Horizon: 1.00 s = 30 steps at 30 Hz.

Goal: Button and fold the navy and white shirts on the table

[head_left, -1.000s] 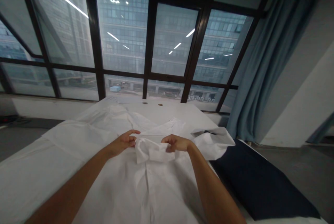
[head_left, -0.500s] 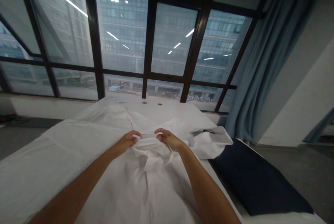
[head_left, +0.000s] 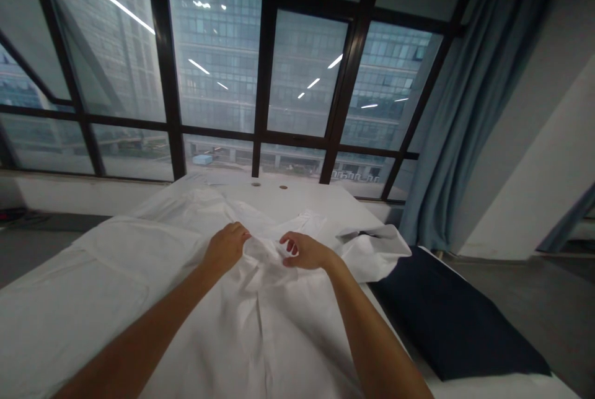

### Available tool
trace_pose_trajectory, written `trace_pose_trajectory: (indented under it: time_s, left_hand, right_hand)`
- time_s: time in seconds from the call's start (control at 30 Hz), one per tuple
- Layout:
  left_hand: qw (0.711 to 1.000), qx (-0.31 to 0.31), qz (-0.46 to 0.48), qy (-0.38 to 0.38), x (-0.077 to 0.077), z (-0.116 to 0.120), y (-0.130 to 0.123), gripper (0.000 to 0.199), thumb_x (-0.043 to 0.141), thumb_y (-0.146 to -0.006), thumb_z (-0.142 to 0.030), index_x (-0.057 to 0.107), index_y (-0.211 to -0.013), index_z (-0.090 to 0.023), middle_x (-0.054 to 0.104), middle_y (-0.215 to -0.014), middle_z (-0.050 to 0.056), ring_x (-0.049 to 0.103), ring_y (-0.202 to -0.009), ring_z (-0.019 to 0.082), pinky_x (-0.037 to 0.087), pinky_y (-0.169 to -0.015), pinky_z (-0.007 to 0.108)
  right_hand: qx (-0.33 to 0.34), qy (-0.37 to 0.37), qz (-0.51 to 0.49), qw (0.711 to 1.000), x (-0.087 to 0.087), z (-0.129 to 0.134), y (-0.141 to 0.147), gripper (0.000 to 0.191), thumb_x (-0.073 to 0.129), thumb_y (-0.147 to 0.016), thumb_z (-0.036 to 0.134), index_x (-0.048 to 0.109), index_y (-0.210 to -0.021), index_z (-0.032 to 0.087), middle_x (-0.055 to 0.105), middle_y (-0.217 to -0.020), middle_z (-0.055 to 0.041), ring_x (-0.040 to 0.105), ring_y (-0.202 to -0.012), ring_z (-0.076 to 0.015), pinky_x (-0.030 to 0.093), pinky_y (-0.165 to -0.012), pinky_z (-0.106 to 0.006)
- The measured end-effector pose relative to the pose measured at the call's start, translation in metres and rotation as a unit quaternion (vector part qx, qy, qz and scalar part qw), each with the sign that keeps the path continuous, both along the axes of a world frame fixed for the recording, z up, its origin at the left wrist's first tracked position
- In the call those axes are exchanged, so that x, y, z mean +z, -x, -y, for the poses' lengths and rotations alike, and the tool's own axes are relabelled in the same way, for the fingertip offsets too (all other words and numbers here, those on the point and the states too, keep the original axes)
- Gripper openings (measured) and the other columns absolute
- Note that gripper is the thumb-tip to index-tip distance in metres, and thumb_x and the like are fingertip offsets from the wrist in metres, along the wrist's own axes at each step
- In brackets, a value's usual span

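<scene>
A white shirt [head_left: 223,331] lies spread over the table towards me, with a placket line running down its middle and bunched cloth around the collar area. At the left of that bunched cloth, my left hand [head_left: 227,245] is closed on the fabric, its fingertips partly hidden. My right hand [head_left: 307,251] is at the right side of the collar area. Its fingers are curled but apart from the thumb, and white cloth shows in the gap. A wide white sleeve [head_left: 376,259] lies to the right, its end gaping.
More white cloth [head_left: 106,263] covers the left of the white table [head_left: 320,194]. Dark navy folded cloth [head_left: 460,318] lies on the right. Behind the table stand framed windows [head_left: 214,64], with a blue curtain [head_left: 446,170] at the right.
My right hand has loosened from the collar edge, its fingers now apart from the thumb. My left hand has turned over, its back now showing. The stretched edge between the hands has slackened.
</scene>
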<state>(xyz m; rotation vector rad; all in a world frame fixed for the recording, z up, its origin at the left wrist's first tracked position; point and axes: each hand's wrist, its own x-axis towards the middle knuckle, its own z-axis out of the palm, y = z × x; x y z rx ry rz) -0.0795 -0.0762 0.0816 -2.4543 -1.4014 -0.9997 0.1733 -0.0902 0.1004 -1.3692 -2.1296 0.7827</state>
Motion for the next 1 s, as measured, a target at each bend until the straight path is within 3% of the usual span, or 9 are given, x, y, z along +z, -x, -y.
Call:
trace_pose_trajectory:
  time_s: [0.1, 0.2, 0.27, 0.33, 0.4, 0.47, 0.63, 0.8, 1.0]
  left_hand:
    - [0.996, 0.045, -0.079, -0.018, 0.011, -0.008, 0.002, 0.022, 0.044, -0.092, -0.019, 0.064, -0.084, -0.017, 0.065, -0.088, 0.009, 0.056, -0.088, 0.023, 0.041, -0.075, 0.033]
    - [0.992, 0.057, -0.106, -0.033, 0.020, -0.009, -0.002, 0.022, 0.045, -0.092, -0.017, 0.066, -0.086, -0.018, 0.066, -0.092, 0.010, 0.056, -0.091, 0.025, 0.039, -0.075, 0.036]
    - [0.994, 0.012, -0.098, -0.045, 0.024, -0.005, -0.009, 0.019, 0.049, -0.091, -0.018, 0.067, -0.096, -0.020, 0.066, -0.104, 0.009, 0.056, -0.098, 0.025, 0.037, -0.082, 0.038]
    - [0.990, -0.081, -0.104, -0.052, 0.027, -0.001, -0.017, 0.021, 0.056, -0.089, -0.020, 0.064, -0.108, -0.022, 0.065, -0.113, 0.007, 0.054, -0.105, 0.024, 0.035, -0.090, 0.039]
    - [0.976, -0.170, -0.133, -0.041, 0.028, 0.001, -0.025, 0.022, 0.061, -0.086, -0.023, 0.064, -0.108, -0.022, 0.066, -0.111, 0.006, 0.054, -0.106, 0.024, 0.033, -0.093, 0.039]
    - [0.965, -0.206, -0.161, -0.017, 0.028, -0.002, -0.031, 0.014, 0.060, -0.087, -0.023, 0.067, -0.100, -0.020, 0.068, -0.102, 0.007, 0.056, -0.099, 0.023, 0.036, -0.089, 0.038]
    - [0.973, -0.177, -0.148, -0.003, 0.026, -0.018, -0.034, 0.017, 0.049, -0.091, -0.015, 0.065, -0.091, -0.015, 0.066, -0.092, 0.009, 0.056, -0.091, 0.022, 0.040, -0.083, 0.034]
    - [0.983, -0.151, -0.104, 0.018, 0.033, -0.030, -0.038, 0.022, 0.041, -0.092, -0.012, 0.062, -0.089, -0.017, 0.063, -0.090, 0.007, 0.056, -0.089, 0.019, 0.042, -0.081, 0.031]
    - [0.993, -0.110, -0.041, -0.009, 0.049, -0.024, -0.053, 0.018, 0.044, -0.092, -0.017, 0.061, -0.085, -0.017, 0.062, -0.089, 0.008, 0.054, -0.089, 0.022, 0.039, -0.083, 0.036]
  right_hand:
    - [-0.019, 0.089, 0.099, 0.991, 0.000, 0.003, -0.008, 0.015, 0.073, -0.057, 0.018, 0.064, -0.069, 0.018, 0.061, -0.057, -0.0018, 0.057, -0.056, -0.0145, 0.045, -0.055, -0.027]
    - [-0.010, 0.154, 0.042, 0.987, -0.005, 0.000, -0.010, 0.007, 0.067, -0.062, 0.016, 0.061, -0.059, 0.016, 0.059, -0.048, -0.0018, 0.057, -0.046, -0.0131, 0.046, -0.047, -0.024]
    - [-0.006, 0.139, -0.045, 0.989, -0.007, -0.003, -0.008, 0.005, 0.067, -0.063, 0.016, 0.062, -0.065, 0.015, 0.061, -0.053, -0.0011, 0.059, -0.046, -0.0119, 0.047, -0.046, -0.022]
    - [-0.001, 0.133, -0.129, 0.983, -0.006, -0.005, -0.007, 0.013, 0.068, -0.062, 0.016, 0.063, -0.074, 0.015, 0.062, -0.061, -0.0002, 0.060, -0.049, -0.0115, 0.050, -0.049, -0.022]
    - [0.002, 0.144, -0.207, 0.968, -0.004, -0.005, -0.008, 0.025, 0.071, -0.062, 0.017, 0.061, -0.084, 0.016, 0.061, -0.064, 0.0021, 0.060, -0.053, -0.0111, 0.054, -0.054, -0.026]
    - [0.010, 0.154, -0.281, 0.947, -0.003, -0.005, -0.010, 0.036, 0.073, -0.060, 0.017, 0.057, -0.093, 0.018, 0.058, -0.065, 0.0051, 0.060, -0.057, -0.0105, 0.056, -0.061, -0.030]
    - [0.071, 0.182, -0.358, 0.913, -0.008, -0.011, -0.016, 0.050, 0.073, -0.049, 0.008, 0.054, -0.093, 0.020, 0.056, -0.069, 0.0085, 0.055, -0.059, -0.0075, 0.050, -0.062, -0.025]
    - [0.098, 0.174, -0.370, 0.907, -0.014, -0.017, -0.015, 0.040, 0.066, -0.045, 0.002, 0.053, -0.080, 0.018, 0.057, -0.064, 0.0076, 0.050, -0.057, -0.0065, 0.033, -0.051, -0.016]
    - [0.103, 0.155, -0.473, 0.861, -0.010, -0.012, -0.005, 0.049, 0.067, -0.044, 0.003, 0.050, -0.085, 0.022, 0.059, -0.067, 0.0077, 0.051, -0.058, -0.0093, 0.036, -0.054, -0.019]
